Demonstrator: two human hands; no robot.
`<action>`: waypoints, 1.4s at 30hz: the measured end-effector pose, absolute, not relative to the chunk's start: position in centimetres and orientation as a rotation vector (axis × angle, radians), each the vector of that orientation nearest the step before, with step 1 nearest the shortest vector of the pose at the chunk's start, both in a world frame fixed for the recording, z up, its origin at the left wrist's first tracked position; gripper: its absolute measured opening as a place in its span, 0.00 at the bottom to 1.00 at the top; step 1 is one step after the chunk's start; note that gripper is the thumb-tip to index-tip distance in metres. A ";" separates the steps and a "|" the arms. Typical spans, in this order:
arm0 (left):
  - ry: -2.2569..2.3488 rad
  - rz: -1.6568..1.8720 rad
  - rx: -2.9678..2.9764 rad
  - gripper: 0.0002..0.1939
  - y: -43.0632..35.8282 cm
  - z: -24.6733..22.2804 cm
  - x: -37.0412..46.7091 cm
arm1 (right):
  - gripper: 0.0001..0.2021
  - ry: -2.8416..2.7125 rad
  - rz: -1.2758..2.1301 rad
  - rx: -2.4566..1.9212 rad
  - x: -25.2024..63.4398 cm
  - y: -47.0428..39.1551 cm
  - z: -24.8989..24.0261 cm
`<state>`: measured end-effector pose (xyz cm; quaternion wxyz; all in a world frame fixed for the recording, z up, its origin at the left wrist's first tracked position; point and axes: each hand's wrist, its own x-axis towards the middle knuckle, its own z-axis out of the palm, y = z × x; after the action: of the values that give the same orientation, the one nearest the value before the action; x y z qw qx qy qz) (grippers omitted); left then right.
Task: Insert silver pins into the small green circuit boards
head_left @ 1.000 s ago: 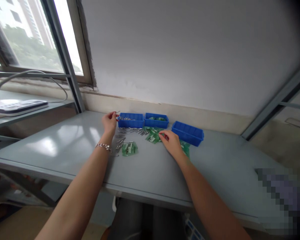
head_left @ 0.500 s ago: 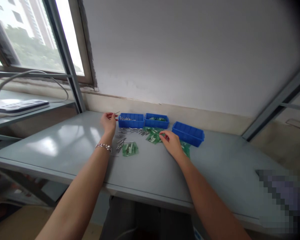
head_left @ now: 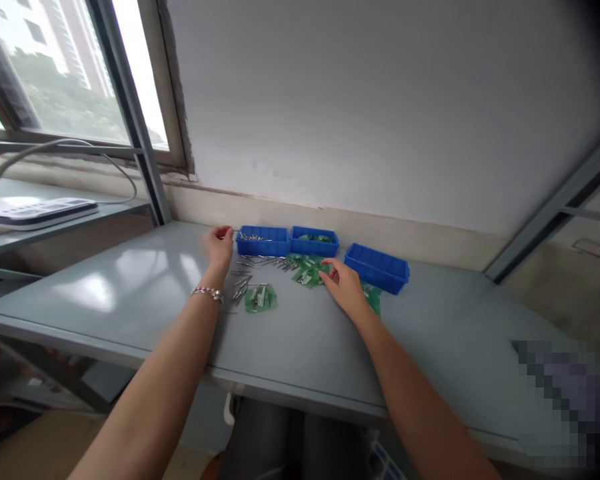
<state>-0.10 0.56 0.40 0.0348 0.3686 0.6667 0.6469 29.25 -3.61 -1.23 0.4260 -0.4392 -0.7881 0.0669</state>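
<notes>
My left hand (head_left: 219, 245) is at the left end of a blue bin (head_left: 263, 246) that holds small metal pieces. Its fingers are pinched together, and whatever is in them is too small to make out. Over the green packets (head_left: 311, 273) hovers my right hand (head_left: 343, 283), thumb and fingers apart with nothing visible between them. Thin metal rods (head_left: 241, 288) lie loose on the table between the hands. One separate green packet (head_left: 261, 298) with metal pieces on or in it lies nearer to me.
A middle blue bin (head_left: 314, 243) contains green packets. Angled at the right stands another blue bin (head_left: 377, 268), with more green packets (head_left: 373, 297) beside it. A white device (head_left: 43, 211) rests on the left shelf. The grey table (head_left: 300, 360) runs along the wall.
A thin rod that stuck out from my left fingertips no longer shows there. The fingers of my right hand have spread further apart above the packets.
</notes>
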 end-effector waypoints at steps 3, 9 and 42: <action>2.065 1.937 1.178 0.12 0.2 0.6 0.1 | 0.11 -1.960 0.180 -1.085 29.3 -3.4 -1.4; 2.178 1.838 1.269 0.12 -0.7 1.4 0.7 | 0.11 -1.961 0.191 -1.067 29.3 -3.2 -1.5; 2.167 1.653 1.817 0.12 -0.6 1.4 2.9 | 0.10 -1.968 0.203 -1.085 29.1 -3.3 -1.6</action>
<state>2.95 -0.63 1.37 -0.0672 0.5534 0.6601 0.5034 29.11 -3.26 -1.56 0.4283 -0.4346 -0.7881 0.0814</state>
